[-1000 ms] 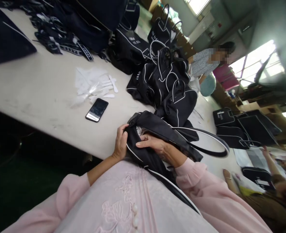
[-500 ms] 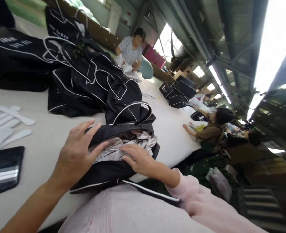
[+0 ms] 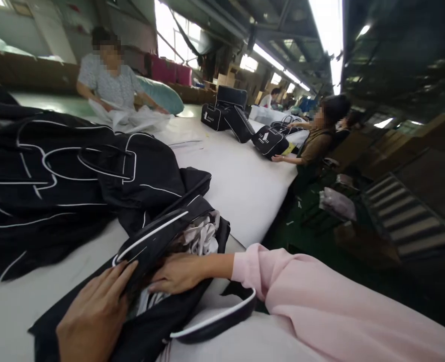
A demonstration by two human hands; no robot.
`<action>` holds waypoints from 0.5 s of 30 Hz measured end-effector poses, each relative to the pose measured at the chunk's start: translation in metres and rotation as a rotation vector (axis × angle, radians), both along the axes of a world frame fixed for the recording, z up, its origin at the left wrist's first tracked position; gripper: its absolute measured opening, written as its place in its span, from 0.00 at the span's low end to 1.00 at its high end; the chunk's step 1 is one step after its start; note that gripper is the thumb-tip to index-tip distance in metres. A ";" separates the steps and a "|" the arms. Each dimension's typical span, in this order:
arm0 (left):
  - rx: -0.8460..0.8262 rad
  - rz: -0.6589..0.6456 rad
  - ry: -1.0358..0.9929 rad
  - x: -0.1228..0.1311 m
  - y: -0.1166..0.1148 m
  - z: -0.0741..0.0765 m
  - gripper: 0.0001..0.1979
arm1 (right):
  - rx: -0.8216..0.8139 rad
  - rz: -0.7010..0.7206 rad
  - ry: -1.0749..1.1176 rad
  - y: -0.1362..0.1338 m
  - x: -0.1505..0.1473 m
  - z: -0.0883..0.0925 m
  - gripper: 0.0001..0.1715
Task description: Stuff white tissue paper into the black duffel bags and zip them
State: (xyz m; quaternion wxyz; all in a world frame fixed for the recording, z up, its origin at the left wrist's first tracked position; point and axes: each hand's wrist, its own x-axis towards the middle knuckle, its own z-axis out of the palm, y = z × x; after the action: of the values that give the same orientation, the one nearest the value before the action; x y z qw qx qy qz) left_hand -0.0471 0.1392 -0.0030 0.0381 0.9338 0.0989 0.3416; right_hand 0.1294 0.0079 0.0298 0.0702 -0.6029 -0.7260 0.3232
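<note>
Bag point(image 3: 169, 306) turned since the prior view: its opening now runs diagonally toward the upper right rather than across the frame. Left hand point(image 3: 94, 311) has moved from the upper rim down onto the outer panel, fingers spread. Right hand point(image 3: 180, 273) has moved from on top of the lining to further inside the opening, beneath the white-piped rim. Visible lining point(image 3: 201, 236) is reduced to a bunched portion at the upper end. Far-side co-worker point(image 3: 107, 70) has lowered the white sheet point(image 3: 127, 119) from chest height to the table, and it now lies spread under both hands.
</note>
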 end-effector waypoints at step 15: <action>-0.112 -0.081 0.045 -0.013 0.021 -0.008 0.29 | 0.206 -0.707 -0.181 -0.096 0.065 0.018 0.19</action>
State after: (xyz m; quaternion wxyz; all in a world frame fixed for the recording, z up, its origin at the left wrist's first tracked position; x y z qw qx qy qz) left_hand -0.0600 0.1599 -0.0112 0.1021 0.9409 0.0808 0.3126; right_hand 0.1942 -0.0877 0.0473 0.1733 -0.8321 -0.5051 0.1500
